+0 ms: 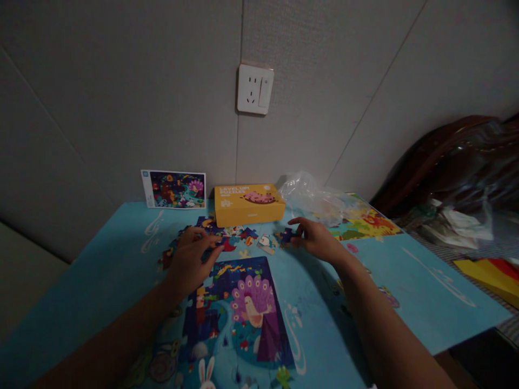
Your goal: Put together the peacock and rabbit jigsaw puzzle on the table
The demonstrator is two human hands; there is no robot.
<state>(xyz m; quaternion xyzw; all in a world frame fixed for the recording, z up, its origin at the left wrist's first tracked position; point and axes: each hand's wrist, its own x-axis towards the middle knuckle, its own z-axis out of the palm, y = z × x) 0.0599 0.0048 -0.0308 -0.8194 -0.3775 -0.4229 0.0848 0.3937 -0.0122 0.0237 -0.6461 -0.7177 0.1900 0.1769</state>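
Observation:
My right hand is on the far side of the table, its fingers closing on the edge of a dark blue puzzle piece. With thumb and fingers curled together, my left hand hovers by the loose pieces; what its fingertips hold, if anything, is hidden. A red puzzle piece lies just beyond those fingertips. Between my forearms lies the partly joined jigsaw puzzle, showing a purple peacock and a rabbit. More loose pieces are scattered in front of the box, some partly behind my left hand.
A yellow puzzle box stands against the wall, with a picture card propped to its left. Clear plastic bags lie to its right, partly over a yellow animal picture. A blue patterned cover lies on the table.

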